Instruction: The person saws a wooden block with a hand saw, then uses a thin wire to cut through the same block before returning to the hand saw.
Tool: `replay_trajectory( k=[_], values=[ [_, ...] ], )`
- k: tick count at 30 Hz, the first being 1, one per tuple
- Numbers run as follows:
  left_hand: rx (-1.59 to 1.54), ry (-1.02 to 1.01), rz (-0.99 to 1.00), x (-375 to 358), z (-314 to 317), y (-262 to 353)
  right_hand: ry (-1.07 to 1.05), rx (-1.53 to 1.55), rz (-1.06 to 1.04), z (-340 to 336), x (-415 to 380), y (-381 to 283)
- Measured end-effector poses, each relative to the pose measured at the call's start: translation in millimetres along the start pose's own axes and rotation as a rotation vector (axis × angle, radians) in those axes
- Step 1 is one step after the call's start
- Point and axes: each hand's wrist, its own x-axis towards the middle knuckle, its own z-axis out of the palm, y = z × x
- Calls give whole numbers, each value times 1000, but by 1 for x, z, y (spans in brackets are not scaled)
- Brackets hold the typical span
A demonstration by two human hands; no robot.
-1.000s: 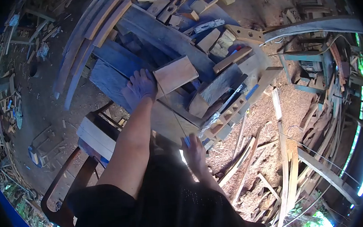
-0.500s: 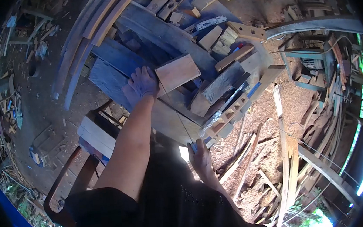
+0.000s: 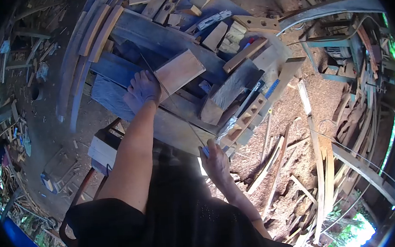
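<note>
My left hand (image 3: 143,88) presses over one end of a pale wooden block (image 3: 179,73), its fingers bent toward the block's far edge. The palm hides that end, so the underside of the grip does not show. My right hand (image 3: 216,161) is closed around the handle of a handsaw, nearer my body. The thin saw blade (image 3: 175,102), seen almost edge-on, runs from that hand past the left hand's fingers and crosses the block close beside them. Beneath lies a wooden workbench (image 3: 179,132).
Wood offcuts and a block with square holes (image 3: 248,122) crowd the bench. Curved wooden pieces (image 3: 107,33) lie at its far left. Wood shavings (image 3: 282,140) and long strips (image 3: 319,169) cover the ground at right. A wooden chair (image 3: 102,152) stands at left.
My right hand has moved slightly forward with the saw, and more of the blade shows beyond the block. My left hand stays on the block. The whole view has shifted a little.
</note>
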Motion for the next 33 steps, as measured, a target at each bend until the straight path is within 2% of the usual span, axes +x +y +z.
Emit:
replay_trajectory(
  k=[1,3,4,6,8,11,15,19,21,25,27,28,31,33],
  values=[
    [10,0,0,3,-2,-2,-6,8,0,12,17,-4],
    [-21,-28,36,-3,-9,-1,166,59,-211,34,38,-9],
    [-23,-18,46,-3,-6,2,178,65,-213,31,40,-9],
    [-25,13,6,-2,-2,-1,92,66,-180,18,38,-16],
    [-36,4,5,-2,-4,3,-43,18,-27,-10,-15,5],
    [-33,25,-14,-2,1,2,-78,-13,4,-19,-21,1],
    [-40,53,22,-3,-5,1,12,40,-97,21,48,-21],
    [-35,50,20,-1,-6,3,75,63,-168,-1,18,-14],
    [-49,31,59,-2,-7,4,-56,26,-36,-21,-5,-10],
    [-1,79,94,2,-4,1,-107,-21,5,-6,11,-15],
    [-33,-49,75,-2,-12,5,68,59,-114,26,22,-15],
    [-34,-46,88,-1,-13,6,9,20,-47,29,25,-17],
    [-93,-47,110,-7,-16,5,95,74,-90,13,12,-16],
    [-23,-45,36,-1,-10,8,74,67,-43,0,-23,-3]
  ],
)
